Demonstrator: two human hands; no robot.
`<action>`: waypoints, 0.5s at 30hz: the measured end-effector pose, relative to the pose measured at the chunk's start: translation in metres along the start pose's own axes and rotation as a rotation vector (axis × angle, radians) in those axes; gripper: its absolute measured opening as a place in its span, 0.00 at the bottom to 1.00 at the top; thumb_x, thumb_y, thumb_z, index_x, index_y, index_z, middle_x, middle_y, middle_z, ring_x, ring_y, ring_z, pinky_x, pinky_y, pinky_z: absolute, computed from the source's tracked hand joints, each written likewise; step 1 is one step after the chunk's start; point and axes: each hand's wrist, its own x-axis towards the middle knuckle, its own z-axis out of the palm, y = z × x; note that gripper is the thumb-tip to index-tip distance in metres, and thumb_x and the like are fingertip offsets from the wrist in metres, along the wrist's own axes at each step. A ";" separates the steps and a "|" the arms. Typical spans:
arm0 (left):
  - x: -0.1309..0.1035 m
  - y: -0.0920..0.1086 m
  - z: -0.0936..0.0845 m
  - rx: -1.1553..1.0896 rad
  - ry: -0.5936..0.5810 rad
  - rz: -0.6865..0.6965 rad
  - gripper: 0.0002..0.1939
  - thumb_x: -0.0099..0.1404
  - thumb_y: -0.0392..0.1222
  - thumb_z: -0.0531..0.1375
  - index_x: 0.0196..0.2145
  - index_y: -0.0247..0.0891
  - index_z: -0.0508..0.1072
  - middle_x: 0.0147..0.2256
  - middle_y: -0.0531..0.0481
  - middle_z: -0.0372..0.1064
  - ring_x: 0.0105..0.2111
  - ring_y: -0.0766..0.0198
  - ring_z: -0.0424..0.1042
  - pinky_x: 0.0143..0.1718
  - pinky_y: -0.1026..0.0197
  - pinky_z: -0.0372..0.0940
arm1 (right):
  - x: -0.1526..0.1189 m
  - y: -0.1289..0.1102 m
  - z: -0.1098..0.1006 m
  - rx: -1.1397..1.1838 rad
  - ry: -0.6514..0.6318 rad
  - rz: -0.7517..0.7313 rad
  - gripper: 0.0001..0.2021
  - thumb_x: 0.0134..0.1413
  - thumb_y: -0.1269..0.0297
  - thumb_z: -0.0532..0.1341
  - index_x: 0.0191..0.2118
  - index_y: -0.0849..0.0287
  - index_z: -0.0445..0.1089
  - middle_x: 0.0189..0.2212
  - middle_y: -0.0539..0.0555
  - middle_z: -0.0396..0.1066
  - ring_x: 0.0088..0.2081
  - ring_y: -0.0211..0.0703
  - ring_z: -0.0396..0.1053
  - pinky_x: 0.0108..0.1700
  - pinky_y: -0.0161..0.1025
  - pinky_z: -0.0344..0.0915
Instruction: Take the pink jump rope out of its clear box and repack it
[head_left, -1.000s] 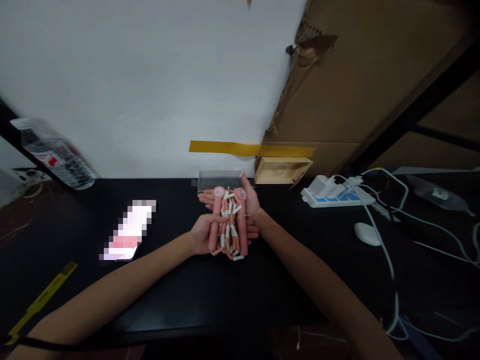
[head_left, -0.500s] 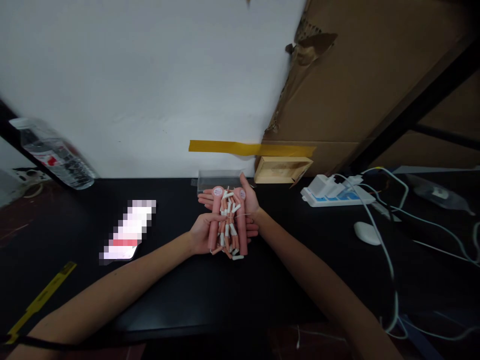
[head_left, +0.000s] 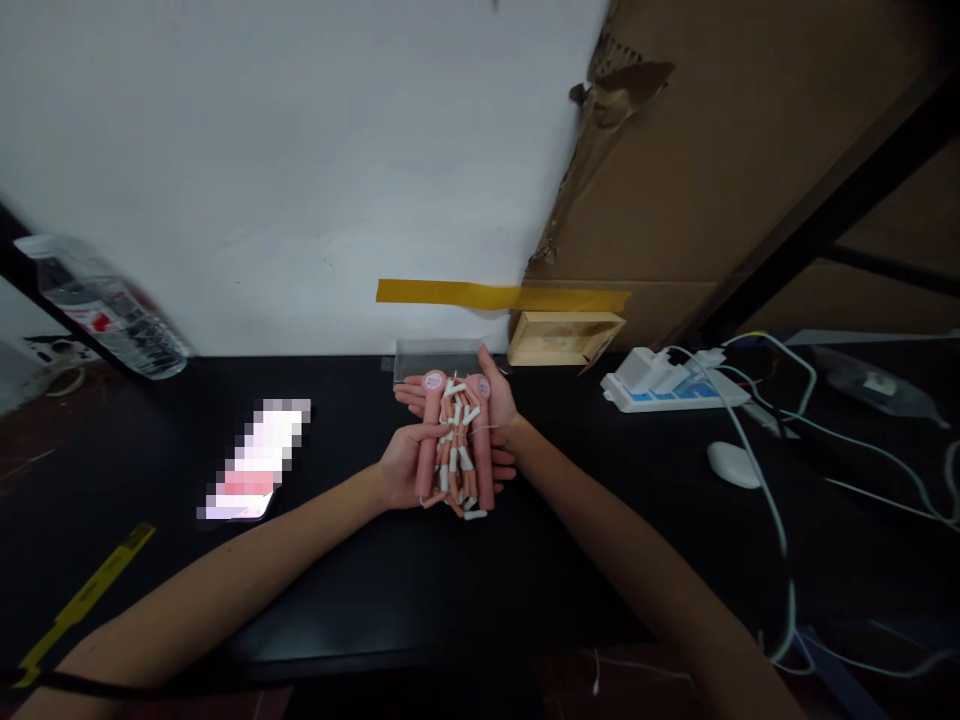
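A pink and white beaded jump rope (head_left: 459, 455) lies bundled across both of my palms, its segments gathered between two pink handles. My left hand (head_left: 401, 468) grips it from the left, thumb across the left handle (head_left: 427, 460) and fingers passing beneath to show on the far side. Underneath the upper part, my right hand (head_left: 502, 398) is palm up, supporting the bundle, with its fingertips out to the left and its thumb pointing up. The right handle (head_left: 484, 462) rests along the other side. Much of both palms is hidden under the rope.
Behind my hands stands a clear plastic box (head_left: 442, 358), beside a shallow wooden box (head_left: 566, 340). A lit phone (head_left: 262, 460) lies left; a water bottle (head_left: 109, 310) leans farther back. On the right are a power strip (head_left: 675, 390), a white mouse (head_left: 733, 465) and loose cables.
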 end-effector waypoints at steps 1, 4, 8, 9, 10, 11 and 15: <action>0.000 0.001 0.000 0.027 0.012 0.004 0.30 0.61 0.48 0.57 0.55 0.24 0.70 0.47 0.30 0.75 0.50 0.40 0.74 0.56 0.39 0.59 | 0.000 0.000 -0.001 -0.017 -0.002 -0.012 0.50 0.58 0.30 0.31 0.49 0.70 0.73 0.48 0.71 0.76 0.56 0.61 0.70 0.56 0.56 0.68; -0.003 0.006 0.001 0.160 0.115 -0.005 0.27 0.61 0.48 0.59 0.52 0.26 0.72 0.43 0.33 0.77 0.46 0.43 0.76 0.53 0.42 0.62 | -0.002 -0.005 -0.004 -0.083 -0.006 -0.066 0.50 0.56 0.28 0.34 0.53 0.69 0.70 0.53 0.71 0.73 0.60 0.62 0.66 0.59 0.58 0.64; -0.008 0.023 0.009 0.430 0.315 0.023 0.21 0.59 0.43 0.65 0.48 0.30 0.73 0.38 0.39 0.77 0.38 0.52 0.77 0.45 0.50 0.68 | -0.005 -0.022 -0.010 -0.184 -0.015 -0.152 0.47 0.56 0.28 0.35 0.54 0.65 0.70 0.55 0.68 0.72 0.60 0.62 0.65 0.59 0.61 0.62; -0.010 0.028 0.012 0.513 0.367 0.045 0.21 0.58 0.43 0.66 0.48 0.31 0.73 0.38 0.40 0.77 0.37 0.52 0.77 0.43 0.50 0.68 | -0.006 -0.027 -0.012 -0.208 -0.002 -0.180 0.45 0.58 0.30 0.36 0.53 0.64 0.70 0.55 0.67 0.72 0.59 0.61 0.66 0.59 0.60 0.62; -0.011 0.033 0.015 0.619 0.426 0.081 0.21 0.58 0.44 0.67 0.47 0.32 0.73 0.38 0.41 0.76 0.37 0.53 0.76 0.42 0.50 0.68 | -0.006 -0.032 -0.013 -0.232 0.023 -0.219 0.42 0.60 0.32 0.37 0.52 0.63 0.70 0.55 0.65 0.73 0.58 0.60 0.68 0.60 0.60 0.62; -0.013 0.038 0.017 0.756 0.487 0.113 0.19 0.58 0.46 0.67 0.45 0.33 0.74 0.37 0.41 0.76 0.37 0.52 0.76 0.41 0.51 0.68 | -0.006 -0.036 -0.015 -0.261 0.061 -0.268 0.38 0.62 0.34 0.40 0.52 0.61 0.71 0.54 0.64 0.74 0.57 0.58 0.69 0.60 0.59 0.61; -0.019 0.049 0.016 1.362 0.643 0.295 0.20 0.61 0.51 0.64 0.46 0.37 0.73 0.38 0.41 0.74 0.45 0.44 0.72 0.47 0.46 0.64 | -0.018 -0.042 -0.022 -0.481 0.216 -0.487 0.26 0.63 0.40 0.52 0.50 0.56 0.72 0.51 0.59 0.76 0.58 0.53 0.69 0.64 0.55 0.57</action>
